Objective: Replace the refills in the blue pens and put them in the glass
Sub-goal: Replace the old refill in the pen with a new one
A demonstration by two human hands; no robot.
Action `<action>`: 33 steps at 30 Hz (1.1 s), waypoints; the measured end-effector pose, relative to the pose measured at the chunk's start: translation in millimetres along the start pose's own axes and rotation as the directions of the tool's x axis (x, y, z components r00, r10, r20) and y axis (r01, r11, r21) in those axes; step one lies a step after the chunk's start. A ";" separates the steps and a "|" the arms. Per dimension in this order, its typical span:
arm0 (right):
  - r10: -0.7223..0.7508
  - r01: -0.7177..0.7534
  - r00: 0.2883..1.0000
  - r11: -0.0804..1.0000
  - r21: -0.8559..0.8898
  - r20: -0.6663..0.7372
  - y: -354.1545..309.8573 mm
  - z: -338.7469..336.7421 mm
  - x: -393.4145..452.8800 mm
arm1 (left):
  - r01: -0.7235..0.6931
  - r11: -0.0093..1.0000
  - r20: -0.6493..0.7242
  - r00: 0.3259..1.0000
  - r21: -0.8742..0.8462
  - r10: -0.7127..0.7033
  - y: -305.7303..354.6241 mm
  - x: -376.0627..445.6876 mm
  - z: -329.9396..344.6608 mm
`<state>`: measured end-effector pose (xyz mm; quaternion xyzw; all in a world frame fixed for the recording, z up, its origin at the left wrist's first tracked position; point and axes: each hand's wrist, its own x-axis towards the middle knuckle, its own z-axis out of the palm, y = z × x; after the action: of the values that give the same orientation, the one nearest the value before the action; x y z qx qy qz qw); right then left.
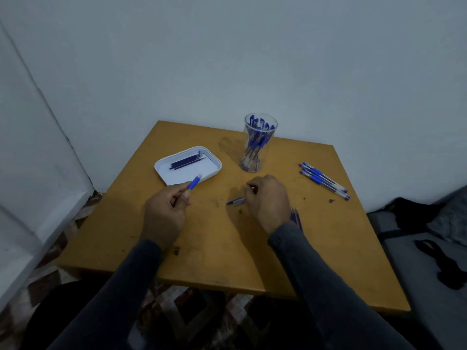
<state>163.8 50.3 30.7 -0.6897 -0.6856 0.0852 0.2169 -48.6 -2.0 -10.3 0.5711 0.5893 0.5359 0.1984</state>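
The table (252,248) looks like matt, ochre-painted wood, scuffed and stained dark in spots. The glass (260,142) is clear and glossy, showing the pens inside. The tray (164,170) is smooth white plastic with a slight sheen, perhaps enamel; the dim view leaves it unsure. The loose pens (324,180) have clear plastic barrels and blue grips that look rubbery. The refills (187,161) are thin dark plastic tubes. The sleeves (328,286) are matt dark knit cloth. The wall (227,59) is plain, matt painted plaster.
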 end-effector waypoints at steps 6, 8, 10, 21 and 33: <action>-0.332 0.335 0.938 0.942 -0.017 0.098 -85.9 31.3 43.9 | 0.059 0.988 -0.111 0.993 0.145 -0.043 -23.6 31.0 -44.0; -0.373 0.383 0.917 0.922 -0.054 0.144 -109.0 44.7 59.8 | 0.075 0.974 -0.130 0.990 0.215 -0.047 -30.4 38.0 -54.1; -0.410 0.434 0.892 0.895 -0.107 0.191 -126.7 57.0 72.1 | 0.076 0.968 -0.139 0.989 0.238 -0.043 -37.6 43.0 -62.3; -0.519 0.590 0.785 0.792 -0.155 0.337 -143.4 98.4 105.5 | 0.049 0.972 -0.159 0.987 0.231 -0.012 -66.0 46.9 -69.8; -0.632 0.676 0.729 0.725 -0.132 0.263 -136.0 73.1 96.6 | 0.052 0.976 -0.164 0.986 0.211 -0.017 -53.7 44.6 -68.8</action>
<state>14.3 153.9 39.5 -0.4092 -0.9084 -0.0047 0.0860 -143.4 21.8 -15.6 0.5338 0.6675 0.5100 0.0966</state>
